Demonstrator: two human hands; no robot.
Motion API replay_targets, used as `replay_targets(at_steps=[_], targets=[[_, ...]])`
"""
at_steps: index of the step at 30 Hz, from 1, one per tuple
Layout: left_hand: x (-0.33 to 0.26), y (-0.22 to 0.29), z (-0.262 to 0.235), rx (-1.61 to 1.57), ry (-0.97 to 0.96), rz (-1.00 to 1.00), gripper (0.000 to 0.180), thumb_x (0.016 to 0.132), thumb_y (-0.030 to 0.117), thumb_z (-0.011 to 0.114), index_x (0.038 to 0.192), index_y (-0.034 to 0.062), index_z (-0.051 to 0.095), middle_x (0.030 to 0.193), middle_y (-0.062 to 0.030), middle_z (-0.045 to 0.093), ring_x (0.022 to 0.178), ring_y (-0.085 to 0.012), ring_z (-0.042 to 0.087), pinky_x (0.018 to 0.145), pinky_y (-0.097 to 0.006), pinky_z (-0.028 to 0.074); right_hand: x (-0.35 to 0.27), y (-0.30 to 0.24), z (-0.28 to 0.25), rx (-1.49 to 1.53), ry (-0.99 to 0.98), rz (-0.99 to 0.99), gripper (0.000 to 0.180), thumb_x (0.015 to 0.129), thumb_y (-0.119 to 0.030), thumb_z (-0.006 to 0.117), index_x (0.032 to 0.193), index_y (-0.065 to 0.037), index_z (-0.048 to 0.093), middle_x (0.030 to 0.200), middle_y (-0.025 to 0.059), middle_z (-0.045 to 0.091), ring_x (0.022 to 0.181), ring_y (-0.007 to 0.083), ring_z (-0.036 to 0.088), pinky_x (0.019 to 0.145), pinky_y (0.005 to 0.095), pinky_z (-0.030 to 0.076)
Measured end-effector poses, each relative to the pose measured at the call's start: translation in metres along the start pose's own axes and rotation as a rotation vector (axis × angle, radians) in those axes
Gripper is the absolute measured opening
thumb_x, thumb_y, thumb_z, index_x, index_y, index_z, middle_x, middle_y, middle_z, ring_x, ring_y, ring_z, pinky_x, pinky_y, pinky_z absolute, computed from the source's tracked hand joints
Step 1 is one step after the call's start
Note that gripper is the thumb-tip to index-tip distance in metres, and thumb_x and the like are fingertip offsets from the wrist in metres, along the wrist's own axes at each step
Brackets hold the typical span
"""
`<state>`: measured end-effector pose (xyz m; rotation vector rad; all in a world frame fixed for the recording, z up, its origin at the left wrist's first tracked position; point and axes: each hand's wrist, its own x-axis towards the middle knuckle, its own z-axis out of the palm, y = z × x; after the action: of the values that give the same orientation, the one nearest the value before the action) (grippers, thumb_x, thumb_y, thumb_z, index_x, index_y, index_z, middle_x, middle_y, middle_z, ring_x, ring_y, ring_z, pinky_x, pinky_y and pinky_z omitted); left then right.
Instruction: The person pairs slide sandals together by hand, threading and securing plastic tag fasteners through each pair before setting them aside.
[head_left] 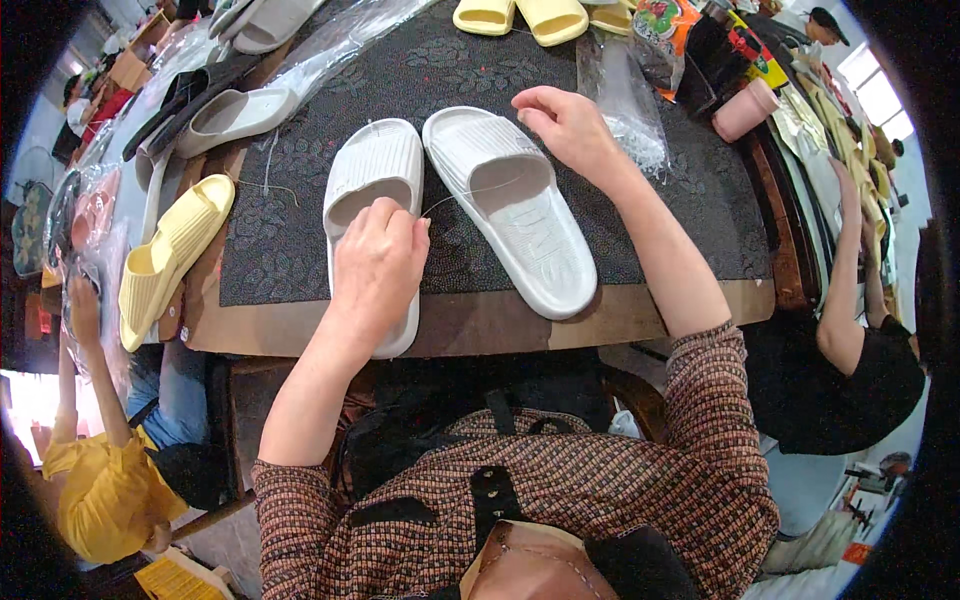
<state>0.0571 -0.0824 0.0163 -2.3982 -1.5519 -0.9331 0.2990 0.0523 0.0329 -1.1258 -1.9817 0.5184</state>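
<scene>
White slide sandals, a left sandal (372, 190) and a right sandal (512, 208), lie side by side on a dark patterned mat (300, 250) on the desk (480, 325). A thin thread (470, 192) runs between them, apparently mid-tying. Left hand (378, 262) pinches its end, grip closed; right hand (568, 125) pinches by the right sandal's toe.
</scene>
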Motion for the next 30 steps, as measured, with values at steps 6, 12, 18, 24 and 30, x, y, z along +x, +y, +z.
replay_targets(at_steps=[6,12,18,24,30], targets=[[-0.001,0.004,-0.006,0.041,-0.003,0.001,0.019,0.081,0.01,0.065,0.07,0.0021,0.052,0.077,-0.0122,0.051,0.071,-0.0295,0.056,0.063,-0.04,0.047,0.013,0.023,0.006,-0.095,-0.084,-0.002,0.022,0.087,-0.015,0.059,0.101,0.0,0.066,0.082,0.0084,0.068,0.074,0.0124,0.061,0.068,0.0277,0.049],[-0.007,0.011,-0.022,0.085,-0.063,0.021,0.019,0.078,0.009,0.066,0.067,0.0015,0.052,0.076,-0.0121,0.05,0.071,-0.029,0.056,0.062,-0.039,0.047,0.009,0.027,0.005,0.007,-0.073,0.016,0.022,0.087,-0.016,0.059,0.101,0.0,0.066,0.079,0.0057,0.067,0.072,0.0105,0.06,0.067,0.0263,0.049],[-0.007,0.013,-0.02,0.151,-0.103,0.014,0.017,0.078,0.009,0.065,0.068,0.0018,0.055,0.076,-0.0118,0.052,0.072,-0.0283,0.057,0.063,-0.038,0.048,0.006,0.035,0.009,0.015,-0.042,0.024,0.022,0.087,-0.015,0.06,0.101,0.0,0.066,0.082,0.0064,0.067,0.073,0.0109,0.06,0.068,0.0269,0.049],[0.002,0.028,-0.013,0.166,-0.139,0.042,0.016,0.079,0.012,0.063,0.068,0.0031,0.056,0.077,-0.012,0.054,0.075,-0.0283,0.058,0.067,-0.037,0.05,0.001,0.033,0.011,-0.021,-0.064,0.057,0.023,0.086,-0.016,0.061,0.1,0.0,0.067,0.083,0.0107,0.069,0.074,0.0142,0.062,0.07,0.0289,0.05],[-0.001,0.03,-0.02,0.251,-0.187,0.008,0.012,0.074,0.008,0.062,0.065,0.0019,0.057,0.073,-0.0121,0.054,0.072,-0.0281,0.059,0.065,-0.038,0.05,0.0,0.049,0.015,-0.011,-0.053,0.046,0.022,0.086,-0.015,0.059,0.101,0.0,0.066,0.085,0.0114,0.069,0.075,0.0153,0.063,0.071,0.0297,0.05]])
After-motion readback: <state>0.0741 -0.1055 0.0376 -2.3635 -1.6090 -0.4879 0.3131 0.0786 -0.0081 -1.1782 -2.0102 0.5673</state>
